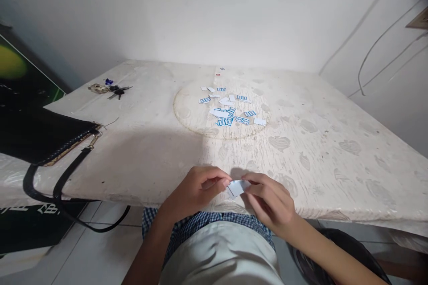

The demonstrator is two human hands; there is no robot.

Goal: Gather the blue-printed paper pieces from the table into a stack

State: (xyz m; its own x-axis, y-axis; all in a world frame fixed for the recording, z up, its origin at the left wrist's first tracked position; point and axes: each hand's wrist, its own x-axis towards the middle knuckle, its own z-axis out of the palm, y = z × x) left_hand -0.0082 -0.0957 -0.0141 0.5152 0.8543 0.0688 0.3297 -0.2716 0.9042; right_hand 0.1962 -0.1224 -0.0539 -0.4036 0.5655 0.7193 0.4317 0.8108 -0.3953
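Close to the table's front edge, a small white piece of paper is held between my two hands. My left hand pinches its left side with thumb and forefinger. On the right side, the fingers of my right hand are closed on the same paper. Farther back on the table lies a loose scatter of small paper pieces, some plain white and some with blue printed outlines. Several overlap in the middle of the scatter.
A patterned, plastic-covered table stands against a white wall. Keys lie at the back left. A black bag with a strap rests at the left edge. A tiny red scrap lies near the back. Something black is below the table at right.
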